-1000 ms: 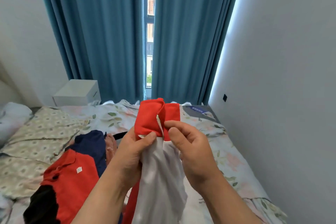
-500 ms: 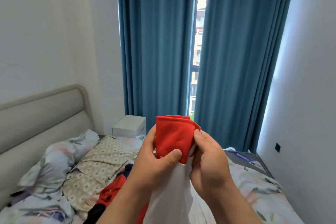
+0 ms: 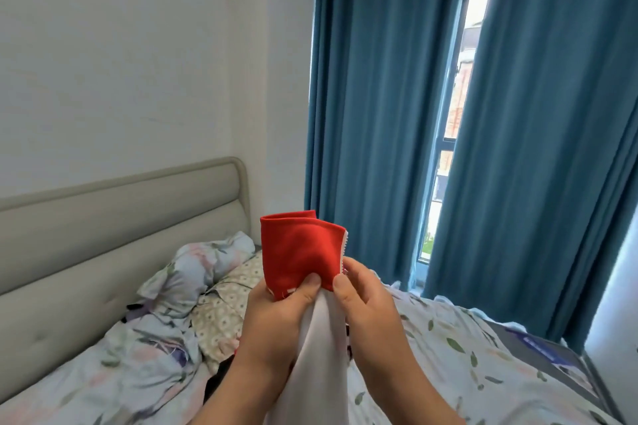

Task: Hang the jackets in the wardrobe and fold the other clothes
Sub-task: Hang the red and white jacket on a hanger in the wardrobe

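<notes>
You hold your 2 hands up over the bed [image 3: 448, 348], well apart from the headboard [image 3: 103, 235] on the left and the blue curtains [image 3: 379, 114] ahead. Your left hand [image 3: 276, 317] and right hand [image 3: 366, 304] each pinch the red-and-white garment [image 3: 300, 252]. Its red end stands above your thumbs, and the white cloth hangs between your wrists.

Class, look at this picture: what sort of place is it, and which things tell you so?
Most likely a bedroom: a bed with a padded headboard, pillows, and long curtains.
</notes>
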Demonstrator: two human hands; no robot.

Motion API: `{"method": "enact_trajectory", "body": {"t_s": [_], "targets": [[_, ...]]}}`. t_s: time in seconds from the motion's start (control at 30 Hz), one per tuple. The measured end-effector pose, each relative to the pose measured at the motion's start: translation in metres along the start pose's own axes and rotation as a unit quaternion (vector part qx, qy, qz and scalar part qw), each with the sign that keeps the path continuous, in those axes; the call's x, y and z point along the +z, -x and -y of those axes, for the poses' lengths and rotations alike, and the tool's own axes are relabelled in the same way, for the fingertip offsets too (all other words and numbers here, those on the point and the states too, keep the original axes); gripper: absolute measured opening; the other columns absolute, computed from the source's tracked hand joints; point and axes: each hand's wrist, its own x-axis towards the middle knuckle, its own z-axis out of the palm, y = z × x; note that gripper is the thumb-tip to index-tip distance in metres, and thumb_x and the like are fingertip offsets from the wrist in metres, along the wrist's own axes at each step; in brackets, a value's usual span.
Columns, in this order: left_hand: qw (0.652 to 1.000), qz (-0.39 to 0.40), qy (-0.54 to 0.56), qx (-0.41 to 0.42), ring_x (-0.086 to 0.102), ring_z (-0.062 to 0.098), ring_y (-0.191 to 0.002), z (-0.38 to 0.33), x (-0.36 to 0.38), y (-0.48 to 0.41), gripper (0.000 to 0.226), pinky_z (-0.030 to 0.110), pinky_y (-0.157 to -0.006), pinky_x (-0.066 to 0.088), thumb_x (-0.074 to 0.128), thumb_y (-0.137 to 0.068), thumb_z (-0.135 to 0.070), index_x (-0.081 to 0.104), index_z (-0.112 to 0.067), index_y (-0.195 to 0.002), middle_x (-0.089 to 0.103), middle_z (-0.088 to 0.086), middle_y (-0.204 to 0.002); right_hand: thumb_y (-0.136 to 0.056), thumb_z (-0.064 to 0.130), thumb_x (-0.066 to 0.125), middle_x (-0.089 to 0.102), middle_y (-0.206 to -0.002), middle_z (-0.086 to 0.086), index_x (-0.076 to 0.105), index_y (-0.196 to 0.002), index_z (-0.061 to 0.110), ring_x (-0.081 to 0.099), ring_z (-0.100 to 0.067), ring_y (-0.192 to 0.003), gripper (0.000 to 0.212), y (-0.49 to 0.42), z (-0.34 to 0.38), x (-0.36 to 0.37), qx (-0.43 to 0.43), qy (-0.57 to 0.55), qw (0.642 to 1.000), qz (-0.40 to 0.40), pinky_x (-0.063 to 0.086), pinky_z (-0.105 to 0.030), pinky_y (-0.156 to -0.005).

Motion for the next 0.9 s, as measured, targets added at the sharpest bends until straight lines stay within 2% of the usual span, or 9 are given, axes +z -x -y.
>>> {"method": "enact_trajectory", "body": {"t_s": [0.07, 0.17, 0.3, 0.43, 0.57, 0.63, 0.7, 0.8, 0.9], "targets": [[1.000, -0.002, 0.013, -0.013, 0.073, 0.032, -0.082, 0.001, -0.005, 0.013, 0.016, 0.039, -0.076, 0.059, 0.081, -0.071, -0.013, 0.078, -0.008, -0.086, 0.075, 0.021, -0.089, -0.097, 0.047, 0.056, 0.070, -0.111, 0.018, 0.064, -0.114, 0.044, 0.063, -0.007, -0.112, 0.020, 0.006, -0.010, 0.003, 0.022, -0.004, 0.999, 0.031, 0.047, -0.039, -0.103], [0.998, -0.043, 0.033, -0.016, 0.071, 0.040, -0.092, -0.003, -0.022, 0.032, 0.027, 0.048, -0.086, 0.056, 0.076, -0.069, -0.019, 0.076, -0.006, -0.092, 0.073, 0.025, -0.098, -0.074, 0.078, 0.044, 0.066, -0.122, 0.019, 0.058, -0.121, 0.051, 0.047, -0.017, -0.134, 0.056, 0.015, -0.024, 0.010, 0.048, 0.022, 0.995, 0.080, 0.031, -0.048, -0.116], [0.991, -0.134, -0.006, -0.009, 0.071, 0.039, -0.087, -0.010, -0.054, 0.059, 0.025, 0.052, -0.083, 0.056, 0.077, -0.067, -0.021, 0.076, -0.006, -0.088, 0.073, 0.026, -0.095, -0.079, 0.058, 0.059, 0.074, -0.098, 0.008, 0.069, -0.101, 0.035, 0.068, -0.006, -0.095, 0.033, 0.034, -0.031, 0.041, 0.012, -0.090, 0.987, 0.136, 0.051, -0.022, -0.084], [0.974, -0.226, -0.013, -0.002, 0.072, 0.040, -0.084, -0.021, -0.097, 0.095, 0.028, 0.048, -0.077, 0.059, 0.081, -0.062, -0.019, 0.076, -0.006, -0.086, 0.073, 0.027, -0.094, -0.080, 0.039, 0.065, 0.075, -0.099, -0.003, 0.069, -0.100, 0.019, 0.070, -0.020, -0.095, 0.029, 0.060, -0.038, 0.088, 0.047, -0.148, 0.962, 0.224, 0.054, -0.046, -0.090], [0.952, -0.305, -0.017, 0.030, 0.071, 0.043, -0.087, -0.037, -0.143, 0.131, 0.028, 0.044, -0.072, 0.060, 0.082, -0.061, -0.009, 0.076, -0.004, -0.088, 0.072, 0.028, -0.095, -0.084, 0.027, 0.069, 0.075, -0.096, -0.012, 0.070, -0.101, 0.009, 0.070, -0.018, -0.087, 0.025, 0.089, -0.034, 0.138, 0.085, -0.207, 0.926, 0.304, 0.056, -0.031, -0.077], [0.940, -0.338, -0.027, 0.040, 0.072, 0.041, -0.083, -0.046, -0.166, 0.147, 0.031, 0.040, -0.067, 0.061, 0.085, -0.056, -0.003, 0.077, -0.006, -0.086, 0.073, 0.027, -0.092, -0.089, 0.022, 0.072, 0.074, -0.096, -0.018, 0.069, -0.101, 0.005, 0.068, -0.023, -0.087, 0.021, 0.103, -0.030, 0.163, 0.102, -0.228, 0.908, 0.338, 0.055, -0.039, -0.080], [0.927, -0.370, -0.038, 0.050, 0.072, 0.042, -0.087, -0.056, -0.187, 0.161, 0.028, 0.043, -0.076, 0.060, 0.080, -0.059, -0.012, 0.078, -0.009, -0.087, 0.073, 0.026, -0.093, -0.087, 0.023, 0.064, 0.071, -0.095, -0.024, 0.069, -0.097, 0.005, 0.065, -0.027, -0.086, 0.021, 0.114, -0.027, 0.187, 0.105, -0.220, 0.903, 0.355, 0.052, -0.047, -0.083], [0.907, -0.412, -0.061, 0.070, 0.071, 0.040, -0.093, -0.067, -0.222, 0.178, 0.032, 0.049, -0.090, 0.054, 0.078, -0.061, -0.023, 0.078, -0.014, -0.091, 0.075, 0.021, -0.095, -0.084, 0.032, 0.062, 0.072, -0.095, -0.021, 0.071, -0.094, 0.010, 0.067, -0.030, -0.088, 0.026, 0.131, -0.022, 0.225, 0.112, -0.221, 0.891, 0.380, 0.053, -0.047, -0.084], [0.896, -0.434, -0.063, 0.075, 0.073, 0.038, -0.091, -0.078, -0.253, 0.190, 0.032, 0.049, -0.088, 0.055, 0.078, -0.063, -0.026, 0.077, -0.015, -0.093, 0.075, 0.020, -0.095, -0.091, 0.030, 0.063, 0.075, -0.100, -0.015, 0.074, -0.097, 0.018, 0.070, -0.031, -0.096, 0.017, 0.148, -0.016, 0.261, 0.119, -0.231, 0.875, 0.408, 0.054, -0.047, -0.088]]}}
